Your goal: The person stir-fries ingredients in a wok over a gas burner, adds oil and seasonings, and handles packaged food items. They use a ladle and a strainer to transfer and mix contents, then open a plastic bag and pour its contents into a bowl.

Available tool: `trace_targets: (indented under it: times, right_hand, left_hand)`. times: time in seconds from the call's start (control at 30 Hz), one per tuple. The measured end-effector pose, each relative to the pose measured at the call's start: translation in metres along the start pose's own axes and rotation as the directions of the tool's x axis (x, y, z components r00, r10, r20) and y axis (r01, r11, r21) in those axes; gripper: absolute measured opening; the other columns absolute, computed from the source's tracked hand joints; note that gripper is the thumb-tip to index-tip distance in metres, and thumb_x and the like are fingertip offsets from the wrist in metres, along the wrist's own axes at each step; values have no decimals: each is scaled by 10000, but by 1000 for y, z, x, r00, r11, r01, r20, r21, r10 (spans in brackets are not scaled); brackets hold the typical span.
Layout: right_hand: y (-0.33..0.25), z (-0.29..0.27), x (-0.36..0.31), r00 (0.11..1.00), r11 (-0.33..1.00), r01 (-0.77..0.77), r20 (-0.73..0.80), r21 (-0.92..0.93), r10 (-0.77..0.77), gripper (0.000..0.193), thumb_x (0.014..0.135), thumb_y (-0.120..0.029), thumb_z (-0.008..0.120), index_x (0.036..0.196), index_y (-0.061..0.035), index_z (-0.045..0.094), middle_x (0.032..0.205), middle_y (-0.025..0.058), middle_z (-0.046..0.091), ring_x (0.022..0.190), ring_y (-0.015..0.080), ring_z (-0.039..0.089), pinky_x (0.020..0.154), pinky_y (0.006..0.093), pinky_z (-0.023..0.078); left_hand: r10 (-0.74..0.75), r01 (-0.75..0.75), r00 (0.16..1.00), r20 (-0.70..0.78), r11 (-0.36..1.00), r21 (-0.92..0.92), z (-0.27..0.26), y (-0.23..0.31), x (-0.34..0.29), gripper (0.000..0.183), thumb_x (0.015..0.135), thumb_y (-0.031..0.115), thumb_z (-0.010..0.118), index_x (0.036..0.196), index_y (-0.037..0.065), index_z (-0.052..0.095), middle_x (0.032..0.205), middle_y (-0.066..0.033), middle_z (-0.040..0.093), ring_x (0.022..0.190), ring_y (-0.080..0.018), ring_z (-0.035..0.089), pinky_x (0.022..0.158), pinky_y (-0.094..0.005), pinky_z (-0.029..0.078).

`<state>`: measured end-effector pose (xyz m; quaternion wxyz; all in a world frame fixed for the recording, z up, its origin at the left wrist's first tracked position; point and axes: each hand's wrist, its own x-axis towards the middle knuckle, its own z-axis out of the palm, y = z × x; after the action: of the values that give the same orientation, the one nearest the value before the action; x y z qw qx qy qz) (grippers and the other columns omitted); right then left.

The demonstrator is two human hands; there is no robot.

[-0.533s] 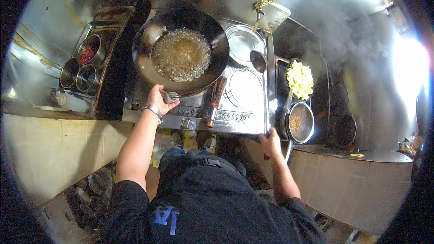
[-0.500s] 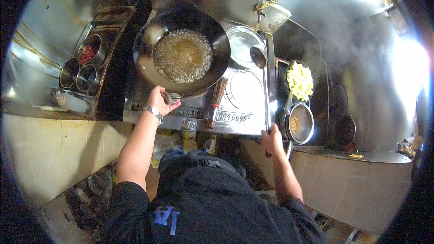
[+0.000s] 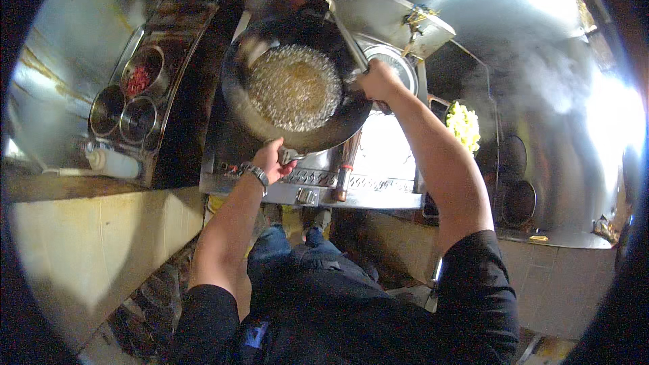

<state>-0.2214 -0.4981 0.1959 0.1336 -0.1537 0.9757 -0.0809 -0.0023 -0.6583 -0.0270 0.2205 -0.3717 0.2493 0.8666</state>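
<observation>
From the head camera, a large dark wok point(image 3: 297, 88) sits on the steel stove point(image 3: 378, 162), holding a pool of pale, bubbling oil point(image 3: 294, 86) at its middle. The left hand point(image 3: 274, 160), a metal watch point(image 3: 255, 174) on its wrist, is closed around the wok's near handle point(image 3: 289, 156) at the rim closest to the person. The right hand point(image 3: 378, 81) is up at the wok's right rim, fingers wrapped around the long metal handle of a ladle point(image 3: 348, 44) that slants up and to the left over the pan; the bowl end is blurred, so whether it touches the oil cannot be told.

Left of the stove, three round steel containers point(image 3: 125, 98) stand in a cluster, the farthest one holding something red. A pale squeeze bottle point(image 3: 111, 161) lies just in front of them. Beside the wok to the right, a shallow steel bowl point(image 3: 405, 67) is partly hidden by the right wrist. Farther right, a heap of yellow cut pieces point(image 3: 465, 127) rests in a dark strainer, with steam point(image 3: 541, 81) rising behind it. A wooden-handled brush point(image 3: 345, 162) lies on the stove's front edge, below the wok.
</observation>
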Motion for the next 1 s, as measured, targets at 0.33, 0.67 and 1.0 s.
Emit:
trace_targets:
  times: [0.33,0.67,1.0]
  right_hand:
    - [15,36,-145,917,917,398,-28,-5,-398,335,880,-128,531,1209,-65,530,907,235,648,859,412,650,747,477,515]
    - [82,81,-188,937,877,348,144,-330,-318,465,913,-64,430,1377,-82,456,961,176,623,765,357,655,679,452,536]
    - [108,-2,-197,995,993,76,58,94,-81,429,844,-190,636,1228,-25,540,924,230,669,870,401,655,789,446,515]
  left_hand:
    - [292,-292,955,52,956,-19,-62,-42,-75,488,978,481,448,1108,39,610,921,-98,699,632,-231,676,514,-367,553]
    - [257,-250,965,56,963,-97,-71,-77,-116,463,980,500,434,1128,96,605,933,-74,691,727,-216,672,537,-339,547]
    - [87,-86,994,64,996,-14,-13,-12,-41,509,973,497,437,1084,23,583,926,-143,681,705,-315,671,551,-424,562]
